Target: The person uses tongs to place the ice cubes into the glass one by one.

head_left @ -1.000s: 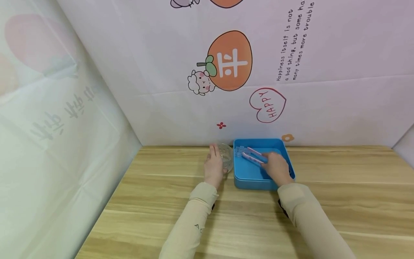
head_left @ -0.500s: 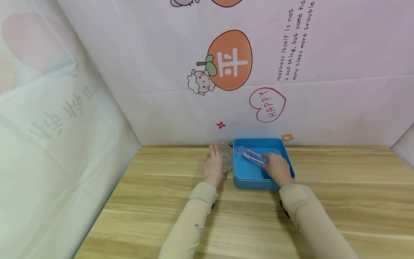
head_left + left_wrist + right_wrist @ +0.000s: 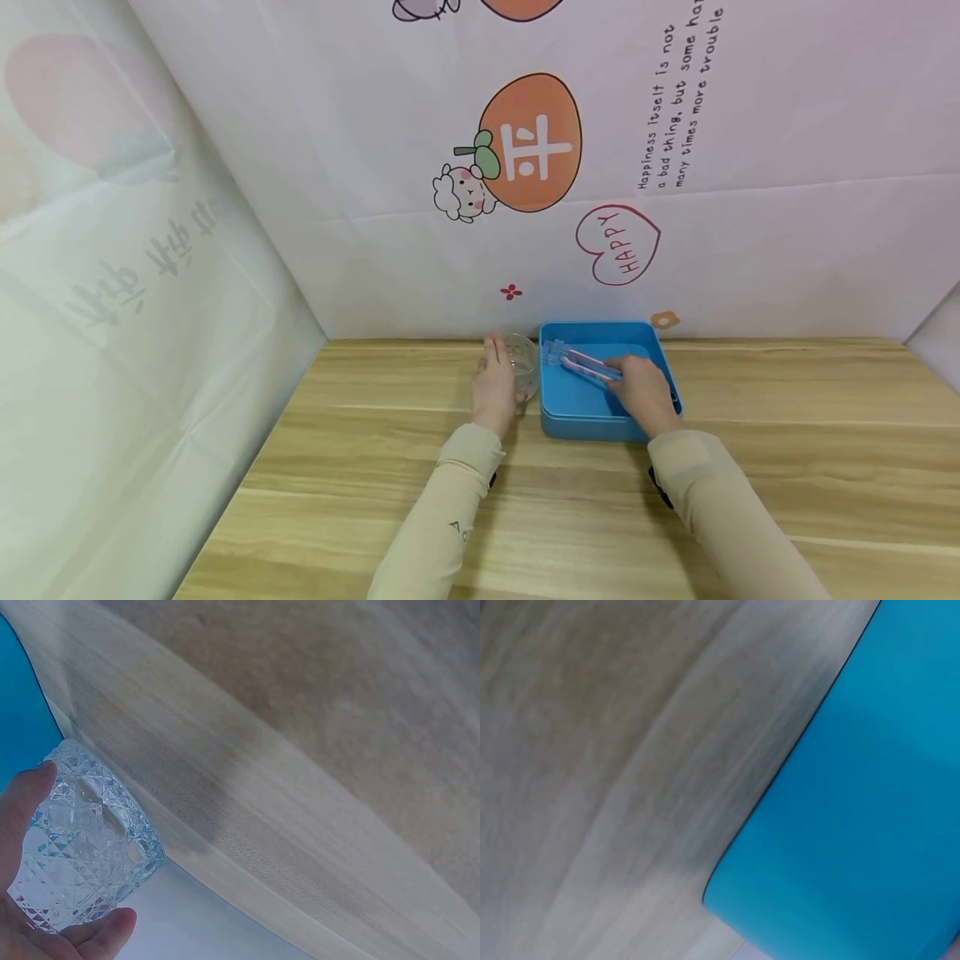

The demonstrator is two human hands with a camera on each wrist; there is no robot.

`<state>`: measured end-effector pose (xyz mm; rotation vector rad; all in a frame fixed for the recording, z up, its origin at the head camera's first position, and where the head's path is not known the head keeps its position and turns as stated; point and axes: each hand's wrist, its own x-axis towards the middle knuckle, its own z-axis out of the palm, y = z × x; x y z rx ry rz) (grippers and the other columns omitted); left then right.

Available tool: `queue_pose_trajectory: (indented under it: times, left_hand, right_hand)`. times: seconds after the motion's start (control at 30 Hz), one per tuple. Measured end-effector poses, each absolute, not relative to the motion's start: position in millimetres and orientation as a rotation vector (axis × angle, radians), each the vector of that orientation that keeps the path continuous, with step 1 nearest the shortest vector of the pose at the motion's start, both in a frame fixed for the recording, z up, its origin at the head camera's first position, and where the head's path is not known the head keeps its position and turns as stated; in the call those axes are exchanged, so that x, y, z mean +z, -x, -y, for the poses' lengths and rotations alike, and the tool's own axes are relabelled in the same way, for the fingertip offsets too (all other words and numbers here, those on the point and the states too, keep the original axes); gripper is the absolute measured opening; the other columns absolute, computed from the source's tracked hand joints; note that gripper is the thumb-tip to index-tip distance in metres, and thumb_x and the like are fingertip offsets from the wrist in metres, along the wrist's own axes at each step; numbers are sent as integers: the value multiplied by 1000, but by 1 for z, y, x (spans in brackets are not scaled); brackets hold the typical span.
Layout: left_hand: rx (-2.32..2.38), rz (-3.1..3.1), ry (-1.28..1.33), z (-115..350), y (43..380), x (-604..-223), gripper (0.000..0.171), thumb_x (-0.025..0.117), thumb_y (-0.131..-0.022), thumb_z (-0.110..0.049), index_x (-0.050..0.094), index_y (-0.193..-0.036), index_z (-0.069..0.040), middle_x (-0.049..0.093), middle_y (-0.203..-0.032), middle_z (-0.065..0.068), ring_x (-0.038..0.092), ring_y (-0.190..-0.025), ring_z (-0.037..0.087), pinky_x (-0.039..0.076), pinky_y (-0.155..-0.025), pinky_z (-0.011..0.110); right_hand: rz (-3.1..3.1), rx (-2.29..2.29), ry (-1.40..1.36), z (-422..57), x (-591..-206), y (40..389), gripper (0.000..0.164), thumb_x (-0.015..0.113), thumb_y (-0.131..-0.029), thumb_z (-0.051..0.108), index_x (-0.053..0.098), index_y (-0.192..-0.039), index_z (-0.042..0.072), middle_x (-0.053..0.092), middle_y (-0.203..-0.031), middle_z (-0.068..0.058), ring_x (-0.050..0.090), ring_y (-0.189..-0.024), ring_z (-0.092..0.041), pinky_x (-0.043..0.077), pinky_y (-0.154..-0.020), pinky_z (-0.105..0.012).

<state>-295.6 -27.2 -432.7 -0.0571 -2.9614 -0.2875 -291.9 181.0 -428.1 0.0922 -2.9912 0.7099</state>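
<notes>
My left hand [image 3: 495,390] grips a clear cut-glass cup [image 3: 527,367] just left of the blue box. In the left wrist view the thumb and fingers curl round the faceted glass [image 3: 82,832] from both sides. My right hand [image 3: 642,392] reaches over the box and holds pink-and-blue tongs [image 3: 592,367] by their rear part. The tong tips meet a small cluster of clear cubes [image 3: 554,352] at the box's left inner wall. From the right wrist only the box's outer wall [image 3: 840,825] shows well; the hand's hold is out of sight there.
The open blue box [image 3: 592,427] stands at the table's back edge against a printed white backdrop [image 3: 405,275]. Its low walls surround the cubes. Another white sheet [image 3: 150,375] hangs at the left. Wood-grain tabletop [image 3: 570,517] extends in front.
The tongs' two arms have drawn closer together, narrowing the gap between their tips at the cubes. My left hand has stayed on the glass cup.
</notes>
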Motion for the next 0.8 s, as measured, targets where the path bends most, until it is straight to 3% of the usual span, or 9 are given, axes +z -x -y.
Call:
queue_pose_trajectory:
  times: [0.27,0.5,0.8]
  left_hand:
    - [-248,2956,66,27,296,-435,106,81,-74,-33,17,-151,2,26,-157,18,56,-120,26,55,-87,32]
    - [-304,2950,58,28,297,-435,106,82,-73,-29,17,-151,2,25,-157,18,57,-119,27,55,-86,33]
    - [-249,2933,75,28,296,-434,106,82,-73,-33,19,-150,3,28,-155,18,58,-117,26,56,-83,31]
  right_hand:
    - [2937,728,-100,-183,-429,290,34,65,-90,11,64,-121,-1,63,-118,-28,62,-100,-40,54,-76,-47]
    - [2866,721,-122,-183,-429,288,35,65,-89,9,63,-122,-1,63,-118,-28,59,-107,-44,52,-84,-53]
    - [2724,691,-190,-184,-429,285,35,68,-86,7,65,-120,0,65,-114,-28,60,-104,-45,52,-85,-55]
